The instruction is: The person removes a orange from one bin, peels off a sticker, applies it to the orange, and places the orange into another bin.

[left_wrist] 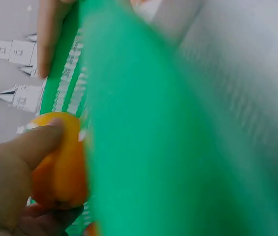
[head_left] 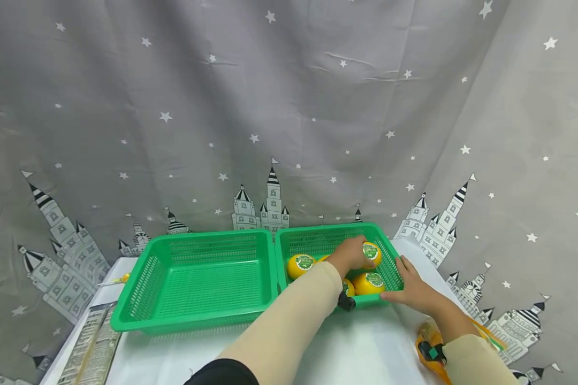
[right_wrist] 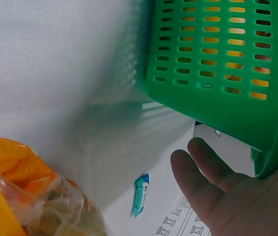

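Observation:
Two green baskets stand side by side on the white table. The left basket point(head_left: 197, 278) holds nothing. The right basket point(head_left: 387, 251) holds several yellow fruits point(head_left: 301, 264) with green stickers. My left hand point(head_left: 358, 255) reaches into it and grips one yellow fruit point(head_left: 372, 252) near the far right side. In the left wrist view, the thumb and fingers of that hand point(left_wrist: 26, 162) curl round the fruit point(left_wrist: 63, 167) beside the blurred basket wall point(left_wrist: 168, 147). My right hand point(head_left: 407, 289) rests with straight fingers on the right basket's front right corner point(right_wrist: 217, 59).
An orange plastic bag point(head_left: 431, 342) lies on the table by my right forearm, close in the right wrist view point(right_wrist: 16, 191). A printed sheet point(head_left: 93, 347) lies at the front left. A small yellow object point(head_left: 122, 278) sits left of the baskets. A starry curtain hangs behind.

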The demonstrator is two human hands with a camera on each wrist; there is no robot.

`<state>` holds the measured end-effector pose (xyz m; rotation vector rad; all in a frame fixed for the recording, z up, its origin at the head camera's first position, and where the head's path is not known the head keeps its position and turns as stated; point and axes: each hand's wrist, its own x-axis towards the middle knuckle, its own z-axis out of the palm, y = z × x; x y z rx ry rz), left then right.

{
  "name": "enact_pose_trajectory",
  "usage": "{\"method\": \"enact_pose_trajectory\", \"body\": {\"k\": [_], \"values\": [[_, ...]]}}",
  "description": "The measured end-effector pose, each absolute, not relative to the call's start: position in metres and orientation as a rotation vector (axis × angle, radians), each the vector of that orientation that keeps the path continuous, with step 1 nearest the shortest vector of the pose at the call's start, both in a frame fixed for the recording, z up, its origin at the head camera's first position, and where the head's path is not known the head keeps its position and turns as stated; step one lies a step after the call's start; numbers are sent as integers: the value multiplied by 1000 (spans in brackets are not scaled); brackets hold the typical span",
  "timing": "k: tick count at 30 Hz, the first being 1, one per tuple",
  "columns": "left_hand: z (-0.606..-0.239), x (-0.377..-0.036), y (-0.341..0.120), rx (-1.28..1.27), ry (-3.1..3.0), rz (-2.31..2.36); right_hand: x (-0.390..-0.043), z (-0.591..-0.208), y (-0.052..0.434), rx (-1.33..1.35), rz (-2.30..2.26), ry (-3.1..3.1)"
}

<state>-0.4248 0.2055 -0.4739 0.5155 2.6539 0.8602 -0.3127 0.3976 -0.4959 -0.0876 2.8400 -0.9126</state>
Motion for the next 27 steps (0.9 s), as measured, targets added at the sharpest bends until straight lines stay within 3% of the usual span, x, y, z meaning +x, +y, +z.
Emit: {"method": "enact_pose_trajectory", "body": {"k": [14,19,27], "values": [[-488,-415,172,309,2768,539,-332,-504,374,-180,-904,2799],[-486,-417,171,326,2774,660,-335,-501,376,-189,-879,2809],[-454,-400,164,505,2818,723,-333,-494,407,-127,-793,2856]]}}
